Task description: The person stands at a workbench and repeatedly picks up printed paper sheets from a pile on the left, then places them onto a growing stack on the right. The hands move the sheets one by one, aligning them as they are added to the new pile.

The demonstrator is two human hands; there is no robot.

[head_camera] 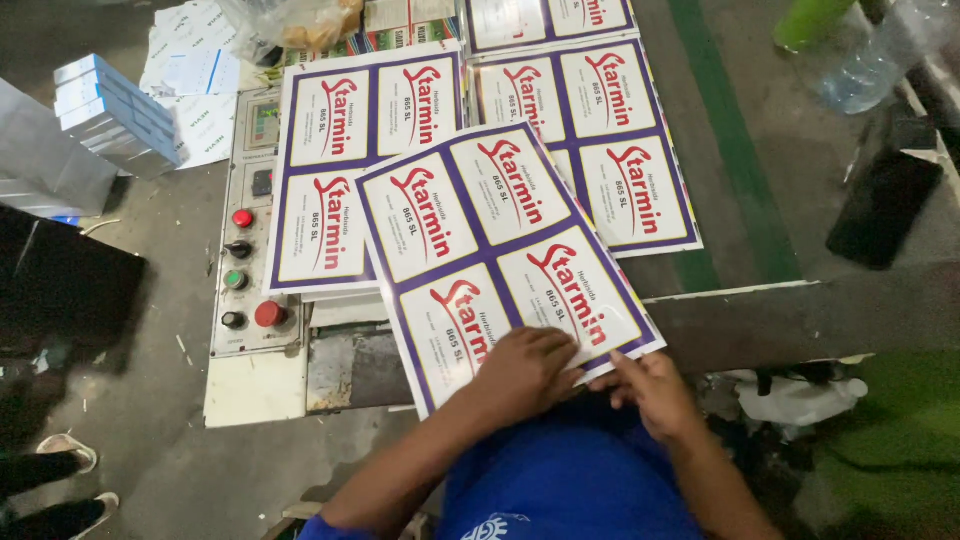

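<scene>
Two hands grip the near edge of one label sheet (500,255): the left hand (525,370) lies on its corner, fingers curled, and the right hand (650,385) pinches the rim. That sheet overlaps other sheets (350,160) beside the control panel (250,250).

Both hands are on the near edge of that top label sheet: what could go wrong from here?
1. The top label sheet lies askew over the other sheets, so it may slide or drag them out of line.
2. The left hand and right hand press one corner, which could crease.
3. The sheets overlap the control panel; a shifting sheet might brush its red button.
</scene>
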